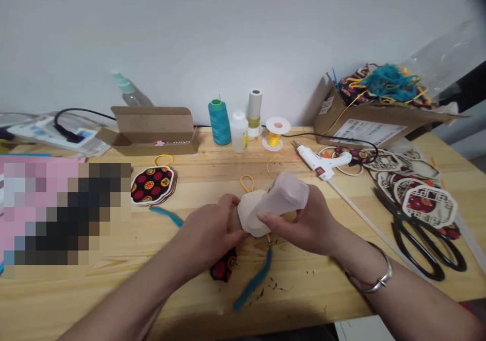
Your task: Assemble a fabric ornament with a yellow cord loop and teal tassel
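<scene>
In the head view my right hand (315, 224) is closed round a translucent white squeeze bottle (286, 195), tipped over a pale, rounded-corner plaque (248, 214). The bottle's tip is hidden. My left hand (212, 227) grips that plaque by its left edge. A yellow cord loop (247, 182) sticks out at the plaque's top, and a teal tassel (258, 280) trails from its bottom onto the table. Partly under my left hand lies a scrap of black and red patterned fabric (225, 267). To the left sits a stack of patterned plaques (154, 185) with a teal tassel.
A white glue gun (322, 161), black scissors (421, 235) and cut-out wooden frames (429, 204) lie on the right. Behind stand a teal thread cone (219, 123), another bottle (239, 133), a yellow cord spool (275, 136), an open cardboard box (155, 143) and a full carton (364, 128).
</scene>
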Motion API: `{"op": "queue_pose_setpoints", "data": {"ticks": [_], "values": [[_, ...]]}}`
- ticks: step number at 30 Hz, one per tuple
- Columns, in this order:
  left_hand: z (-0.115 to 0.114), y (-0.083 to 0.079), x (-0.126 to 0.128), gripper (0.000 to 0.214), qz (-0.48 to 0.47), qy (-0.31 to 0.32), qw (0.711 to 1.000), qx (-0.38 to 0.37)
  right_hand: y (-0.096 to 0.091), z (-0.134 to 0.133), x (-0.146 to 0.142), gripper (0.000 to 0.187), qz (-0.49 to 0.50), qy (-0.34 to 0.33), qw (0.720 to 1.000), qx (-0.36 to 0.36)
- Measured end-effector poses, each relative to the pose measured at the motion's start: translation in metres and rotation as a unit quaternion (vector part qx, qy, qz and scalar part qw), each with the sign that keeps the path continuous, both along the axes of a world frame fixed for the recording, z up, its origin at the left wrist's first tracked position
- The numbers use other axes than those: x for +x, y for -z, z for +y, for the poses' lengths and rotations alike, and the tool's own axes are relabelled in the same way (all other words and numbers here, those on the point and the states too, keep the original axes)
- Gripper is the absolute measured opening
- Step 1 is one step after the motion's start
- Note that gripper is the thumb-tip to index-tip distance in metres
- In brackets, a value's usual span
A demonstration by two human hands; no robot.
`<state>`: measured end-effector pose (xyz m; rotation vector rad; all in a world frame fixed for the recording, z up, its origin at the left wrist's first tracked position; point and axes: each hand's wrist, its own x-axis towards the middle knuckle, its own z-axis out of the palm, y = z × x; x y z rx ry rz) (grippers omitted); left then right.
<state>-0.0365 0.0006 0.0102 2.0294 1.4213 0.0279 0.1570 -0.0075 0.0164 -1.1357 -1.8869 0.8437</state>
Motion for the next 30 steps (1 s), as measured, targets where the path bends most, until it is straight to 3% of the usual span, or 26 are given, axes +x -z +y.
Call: {"op": "queue_pose_setpoints", "data": {"ticks": [9, 30], "values": [[-0.0002, 0.0010, -0.0008, 0.042, 0.005, -0.003, 1.000, 0.004, -0.0048, 0.0004, -0.0008, 0.009, -0.011, -0.068, 0.998, -0.012], [0.0025, -0.0025, -0.0029, 0.036, -0.005, 0.002, 1.000, -0.009, -0.0087, 0.0015, 0.0047, 0.010, -0.028, -0.085, 0.996, -0.022]]}}
